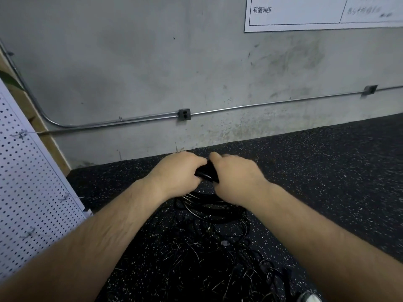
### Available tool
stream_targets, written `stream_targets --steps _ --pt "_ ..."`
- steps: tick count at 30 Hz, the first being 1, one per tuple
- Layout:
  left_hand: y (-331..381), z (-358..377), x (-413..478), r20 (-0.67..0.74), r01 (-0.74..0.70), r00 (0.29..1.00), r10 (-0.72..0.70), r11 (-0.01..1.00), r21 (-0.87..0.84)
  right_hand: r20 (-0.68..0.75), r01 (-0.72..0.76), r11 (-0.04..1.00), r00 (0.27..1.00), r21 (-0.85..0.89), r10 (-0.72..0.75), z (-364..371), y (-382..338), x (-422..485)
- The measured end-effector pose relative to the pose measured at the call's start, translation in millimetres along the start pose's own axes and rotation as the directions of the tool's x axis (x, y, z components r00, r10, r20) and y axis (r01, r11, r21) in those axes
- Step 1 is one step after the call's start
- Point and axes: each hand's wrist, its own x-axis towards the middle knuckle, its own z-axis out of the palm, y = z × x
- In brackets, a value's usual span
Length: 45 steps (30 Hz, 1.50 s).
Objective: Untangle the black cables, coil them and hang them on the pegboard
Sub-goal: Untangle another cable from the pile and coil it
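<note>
Both hands [178, 171] [236, 177] grip the black cables [207, 173].

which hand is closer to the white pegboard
Left. The left hand grips the cable bundle on the side toward the pegboard; the right hand grips it farther away.

Your cables [209, 211] glossy black plastic, floor [316, 171] speckled matt rubber, wall [130, 73] rough concrete, conduit [261, 105] dull metal, pegboard [28, 182] smooth white.

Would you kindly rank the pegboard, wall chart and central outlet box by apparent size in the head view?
pegboard
wall chart
central outlet box
The pegboard is nearer and cropped, so true size is unsure.
</note>
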Motion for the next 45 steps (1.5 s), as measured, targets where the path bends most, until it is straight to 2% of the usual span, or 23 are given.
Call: stream_targets --steps 2,5,7,9,11,12,13,15,16,17,19,21,23,24,25,27,29,31,34,38,43,45 --pt "5.7 -2.1 0.1 -0.009 -0.024 1.000 0.025 0.997 0.074 -0.022 0.047 0.998 0.999 0.029 -0.046 3.2 -4.9 3.7" --pt "3.0 -5.5 -2.8 -0.059 -0.019 0.998 0.024 0.997 0.075 -0.042 0.099 0.994 0.994 0.055 -0.097 4.1 -3.6 7.7" --pt "-4.7 -7.1 -3.5 -0.120 -0.029 0.992 0.029 1.000 0.001 -0.064 0.105 0.984 0.993 0.143 -0.097 7.8 -1.5 8.8" --pt "-14.9 -8.1 -5.0 -0.218 -0.046 0.976 0.027 0.995 -0.085 -0.090 0.068 0.940 0.995 0.335 -0.040 12.3 3.0 8.9" --pt "-22.4 -7.0 -11.6 -0.247 0.027 0.961 -0.120 0.937 -0.347 -0.126 0.008 0.828 0.989 0.561 0.076 15.2 11.6 11.2" --pt "-24.5 -3.5 -14.8 -0.198 0.087 0.952 -0.232 0.827 -0.555 -0.145 -0.010 0.764 0.980 0.645 0.135 15.6 15.7 13.3" --pt "-24.1 1.0 -16.6 -0.101 0.143 0.941 -0.322 0.650 -0.746 -0.160 -0.016 0.703 0.970 0.711 0.184 15.3 17.8 15.4" --pt "-19.5 12.3 -16.5 0.065 0.188 0.925 -0.374 0.303 -0.934 -0.151 -0.023 0.579 0.956 0.815 0.251 14.9 16.3 19.4" --pt "-16.6 16.2 -14.8 0.094 0.175 0.922 -0.377 0.186 -0.967 -0.118 -0.035 0.496 0.954 0.868 0.275 15.3 14.6 21.3" --pt "-13.3 18.5 -13.1 0.101 0.147 0.921 -0.377 0.094 -0.985 -0.067 -0.052 0.390 0.956 0.919 0.286 16.3 12.9 22.0" --pt "-8.9 18.8 -11.8 0.113 0.111 0.918 -0.379 -0.027 -0.993 0.037 -0.093 0.209 0.965 0.974 0.259 19.3 10.0 21.4" --pt "-4.9 18.6 -13.3 0.138 0.124 0.930 -0.342 -0.063 -0.990 0.112 -0.136 0.105 0.972 0.985 0.207 20.6 6.3 17.9" --pt "-1.9 17.2 -15.2 0.151 0.140 0.938 -0.312 -0.056 -0.989 0.155 -0.166 0.049 0.972 0.985 0.178 21.9 1.5 15.8" --pt "-1.4 16.0 -14.7 0.146 0.148 0.932 -0.330 -0.021 -0.989 0.154 -0.169 0.068 0.970 0.983 0.188 22.2 -0.5 15.0" --pt "-1.1 15.1 -13.6 0.123 0.151 0.924 -0.362 0.048 -0.987 0.135 -0.166 0.135 0.968 0.977 0.213 23.5 -1.5 15.2" --pt "-1.0 15.6 -10.5 0.038 0.153 0.896 -0.443 0.228 -0.961 0.059 -0.152 0.334 0.960 0.930 0.272 23.0 -3.0 14.5" --pt "0.8 18.2 -7.0 -0.047 0.185 0.856 -0.514 0.391 -0.902 -0.041 -0.092 0.438 0.958 0.894 0.284 22.7 -5.7 12.6" --pt "5.1 18.9 -4.3 -0.134 0.188 0.832 -0.539 0.501 -0.845 -0.080 -0.042 0.401 0.956 0.915 0.282 22.0 -9.6 11.9" --pt "13.3 17.6 -0.8 -0.243 0.151 0.831 -0.500 0.624 -0.767 -0.073 -0.031 0.300 0.941 0.953 0.331 17.6 -13.4 16.7" --pt "14.7 23.9 3.8 -0.232 0.168 0.860 -0.455 0.680 -0.713 -0.110 -0.026 0.327 0.914 0.944 0.390 18.3 -5.5 29.5" --pt "15.9 26.8 13.3 -0.250 0.142 0.847 -0.469 0.654 -0.743 -0.242 0.026 0.511 0.900 0.859 0.362 33.1 -7.9 46.3" --pt "10.8 29.4 18.3 -0.263 0.123 0.851 -0.455 0.658 -0.743 -0.281 0.068 0.538 0.903 0.840 0.325 37.5 -10.9 51.7"
